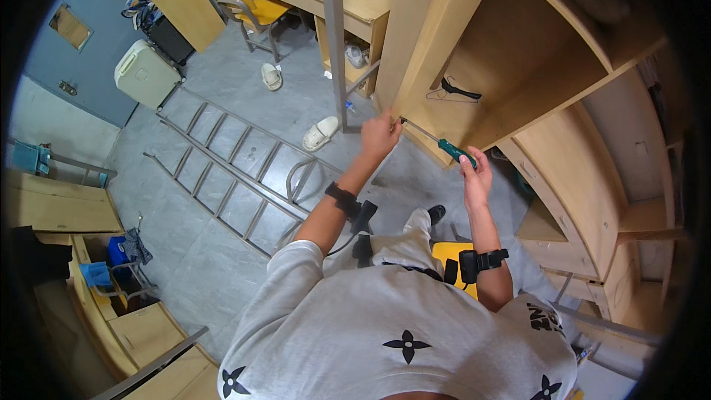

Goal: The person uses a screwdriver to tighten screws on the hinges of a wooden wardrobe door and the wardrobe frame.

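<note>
My right hand grips the green handle of a screwdriver. Its metal shaft slants up and left to a small dark fitting low on a light wood wardrobe. Right beside that fitting, my left hand has its fingers curled against the edge of the wardrobe's door panel. The fingertips are partly hidden, as is the exact contact of the screwdriver tip. Inside the wardrobe lie a black clothes hanger and a thin wire hanger.
A metal bunk ladder lies on the grey floor at left. White clogs sit near a metal post. A yellow seat is close below me. Drawers stand at right, a pale suitcase by the door.
</note>
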Available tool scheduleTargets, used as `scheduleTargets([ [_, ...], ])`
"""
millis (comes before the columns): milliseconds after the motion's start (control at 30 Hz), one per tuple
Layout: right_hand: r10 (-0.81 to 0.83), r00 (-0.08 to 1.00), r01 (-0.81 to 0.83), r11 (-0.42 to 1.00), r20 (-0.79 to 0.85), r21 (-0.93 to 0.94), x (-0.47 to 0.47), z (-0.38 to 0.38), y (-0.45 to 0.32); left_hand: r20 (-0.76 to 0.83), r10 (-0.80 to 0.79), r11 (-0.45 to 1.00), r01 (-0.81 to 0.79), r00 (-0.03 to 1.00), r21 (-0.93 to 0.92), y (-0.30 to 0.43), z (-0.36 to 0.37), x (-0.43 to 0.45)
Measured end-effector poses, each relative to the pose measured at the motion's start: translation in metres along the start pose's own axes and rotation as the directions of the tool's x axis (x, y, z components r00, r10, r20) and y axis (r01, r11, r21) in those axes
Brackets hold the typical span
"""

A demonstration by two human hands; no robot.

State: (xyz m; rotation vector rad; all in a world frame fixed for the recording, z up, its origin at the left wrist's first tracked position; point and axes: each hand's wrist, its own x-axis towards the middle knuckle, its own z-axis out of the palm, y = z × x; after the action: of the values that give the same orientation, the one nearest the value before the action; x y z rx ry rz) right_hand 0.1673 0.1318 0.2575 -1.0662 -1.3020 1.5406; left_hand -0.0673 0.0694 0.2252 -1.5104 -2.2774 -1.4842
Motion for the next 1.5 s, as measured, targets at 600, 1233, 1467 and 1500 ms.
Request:
scheduleTargets([
  [600, -0.159, 0.987, 0.161, 0.985, 0.030, -0.066, 0.008, 0.004, 0.002, 0.033, -0.070, 0.998, 0.069, 0.997, 0.012, 0.013, -0.012, 0.005],
  [1233, 0.202, 0.973, -0.229, 0.895, 0.109, 0.384, 0.007, 0.002, 0.007, 0.042, -0.120, 0.993, 0.120, 0.992, 0.005, 0.015, -0.013, 0.006],
  [1467, 0.355, 0.913, -0.387, 0.910, 0.199, 0.150, 0.014, -0.013, 0.011, 0.041, -0.136, 0.990, 0.137, 0.990, -0.017, 0.015, -0.015, 0.003],
  [1500, 0.357, 0.913, -0.389, 0.908, 0.199, 0.155, 0.011, -0.003, 0.006, 0.050, -0.134, 0.991, 0.135, 0.990, -0.015, 0.014, -0.015, 0.004],
])
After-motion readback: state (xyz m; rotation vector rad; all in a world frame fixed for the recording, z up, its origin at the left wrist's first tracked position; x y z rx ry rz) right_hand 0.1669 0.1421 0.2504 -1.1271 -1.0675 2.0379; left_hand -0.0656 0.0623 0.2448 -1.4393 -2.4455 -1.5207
